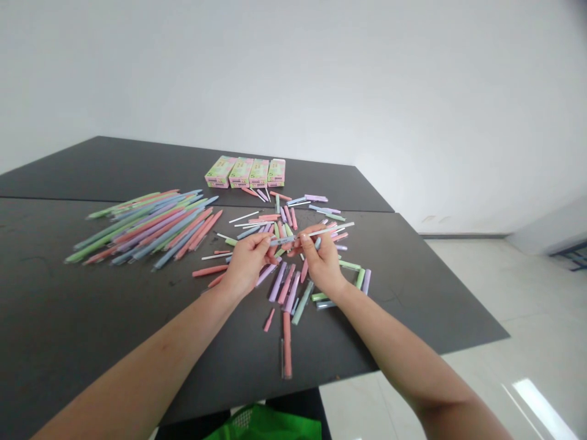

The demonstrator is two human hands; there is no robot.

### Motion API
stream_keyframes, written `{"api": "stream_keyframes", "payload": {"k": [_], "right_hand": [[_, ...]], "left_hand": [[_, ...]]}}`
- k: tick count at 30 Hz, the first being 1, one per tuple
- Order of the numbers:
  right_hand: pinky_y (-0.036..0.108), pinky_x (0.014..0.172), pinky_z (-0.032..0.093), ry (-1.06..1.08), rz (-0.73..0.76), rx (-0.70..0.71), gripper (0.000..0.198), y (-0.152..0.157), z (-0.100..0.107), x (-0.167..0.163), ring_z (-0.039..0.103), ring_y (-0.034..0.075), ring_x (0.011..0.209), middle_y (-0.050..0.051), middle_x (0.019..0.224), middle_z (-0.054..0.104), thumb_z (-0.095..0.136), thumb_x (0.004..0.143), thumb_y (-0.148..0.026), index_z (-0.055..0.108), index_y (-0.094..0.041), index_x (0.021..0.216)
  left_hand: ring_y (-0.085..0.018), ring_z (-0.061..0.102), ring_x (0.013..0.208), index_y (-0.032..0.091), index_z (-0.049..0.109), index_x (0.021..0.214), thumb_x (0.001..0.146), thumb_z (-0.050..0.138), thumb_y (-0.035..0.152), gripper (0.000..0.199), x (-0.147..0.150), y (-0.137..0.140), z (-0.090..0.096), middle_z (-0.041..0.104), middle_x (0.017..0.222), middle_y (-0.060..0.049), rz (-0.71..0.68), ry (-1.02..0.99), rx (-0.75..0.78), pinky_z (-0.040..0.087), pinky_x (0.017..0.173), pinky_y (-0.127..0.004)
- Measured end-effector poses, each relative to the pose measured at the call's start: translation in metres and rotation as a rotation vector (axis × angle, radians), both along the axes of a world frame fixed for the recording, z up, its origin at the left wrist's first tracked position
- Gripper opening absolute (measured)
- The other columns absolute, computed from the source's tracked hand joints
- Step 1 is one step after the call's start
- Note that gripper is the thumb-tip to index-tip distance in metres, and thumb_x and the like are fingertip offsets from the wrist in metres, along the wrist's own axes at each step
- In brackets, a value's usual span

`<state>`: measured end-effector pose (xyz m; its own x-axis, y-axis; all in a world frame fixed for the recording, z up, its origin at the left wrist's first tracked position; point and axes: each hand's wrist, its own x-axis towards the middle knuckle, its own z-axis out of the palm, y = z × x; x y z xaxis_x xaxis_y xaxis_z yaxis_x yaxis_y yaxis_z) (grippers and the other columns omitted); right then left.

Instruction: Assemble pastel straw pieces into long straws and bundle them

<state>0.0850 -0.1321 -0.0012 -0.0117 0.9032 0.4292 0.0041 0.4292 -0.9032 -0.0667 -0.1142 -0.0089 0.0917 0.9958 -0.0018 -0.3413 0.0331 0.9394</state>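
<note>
Both of my hands meet over a scatter of pen parts on the dark table. Between its thumb and fingers, my left hand grips a light blue pen barrel that points right. My right hand is closed on a thin white pen refill, whose free end sticks out to the right. A small blue pen piece also shows at the right fingers. Whether refill and barrel touch is too small to tell. Purple barrels and a green barrel lie just below my hands.
A heap of pens in pink, green, blue and purple lies at left. Several green-and-pink boxes stand in a row behind the parts. A pink barrel lies near the front edge. White wall rises behind the table.
</note>
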Motion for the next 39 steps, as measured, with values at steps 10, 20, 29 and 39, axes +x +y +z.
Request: {"api": "stream_keyframes", "payload": {"k": [10,20,29,39], "right_hand": [[0.031,0.062,0.056,0.039,0.031,-0.010,0.021,-0.002,0.007,0.000,0.064,0.015,0.068,0.000,0.080,0.057,0.051,0.092,-0.044,0.047,-0.023,0.093],[0.032,0.064,0.052,-0.070,-0.019,0.021,0.019,0.000,-0.002,0.003,0.064,0.016,0.063,0.000,0.072,0.062,0.051,0.093,-0.042,0.048,-0.023,0.094],[0.032,0.063,0.052,-0.050,0.006,-0.006,0.017,0.001,-0.001,0.004,0.064,0.016,0.062,0.000,0.072,0.064,0.050,0.094,-0.040,0.047,-0.023,0.094],[0.024,0.046,0.044,0.126,0.025,-0.085,0.024,0.007,0.006,0.011,0.053,0.011,0.049,-0.006,0.059,0.055,0.051,0.091,-0.047,0.047,-0.023,0.090]], "left_hand": [[-0.008,0.048,0.052,0.013,0.063,0.069,0.073,0.070,0.027,0.016,-0.001,-0.001,0.004,0.048,0.058,0.003,-0.018,-0.002,0.013,0.048,0.048,-0.020],[-0.008,0.048,0.052,0.013,0.060,0.066,0.074,0.068,0.028,0.019,0.000,-0.001,0.001,0.046,0.057,0.003,-0.020,-0.001,0.018,0.049,0.049,-0.019],[-0.007,0.048,0.053,0.011,0.064,0.075,0.075,0.068,0.023,0.012,0.001,-0.002,0.001,0.049,0.058,0.002,-0.030,-0.038,-0.056,0.050,0.051,-0.019],[-0.007,0.048,0.053,0.008,0.065,0.081,0.079,0.066,0.014,0.007,-0.001,-0.001,0.005,0.055,0.065,-0.001,-0.092,-0.148,-0.172,0.048,0.048,-0.018]]}}
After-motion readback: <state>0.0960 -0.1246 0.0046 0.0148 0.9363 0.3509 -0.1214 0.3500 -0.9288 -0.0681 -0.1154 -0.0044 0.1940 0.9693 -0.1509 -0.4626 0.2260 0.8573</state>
